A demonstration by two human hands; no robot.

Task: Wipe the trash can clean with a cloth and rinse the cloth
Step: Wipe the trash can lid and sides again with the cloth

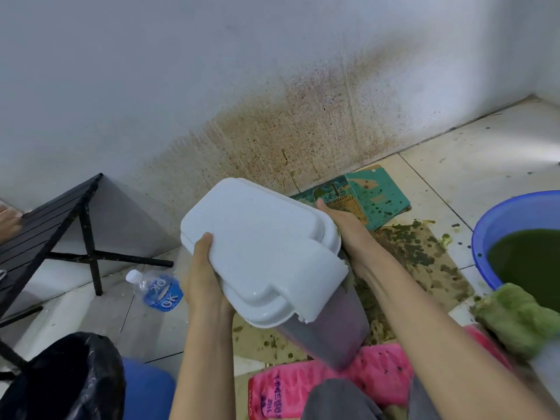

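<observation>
A small trash can (339, 328) with a grey body and a white lid (257, 237) is held tilted in mid-air, lid toward me. My left hand (203, 277) grips the near left edge of the lid. My right hand (342, 228) holds the far right side of the can, fingers behind the lid rim. A green-stained cloth (515, 316) lies on the near rim of a blue basin (491, 225) at the right, which holds dark green water.
Soiled cardboard sheets (418, 253) and a teal box (375, 195) lie on the tiled floor by a stained wall. A pink bag (303, 389) sits under the can. A water bottle (157, 289), a black folding table (45, 225) and a black-lined bin (69, 380) stand at the left.
</observation>
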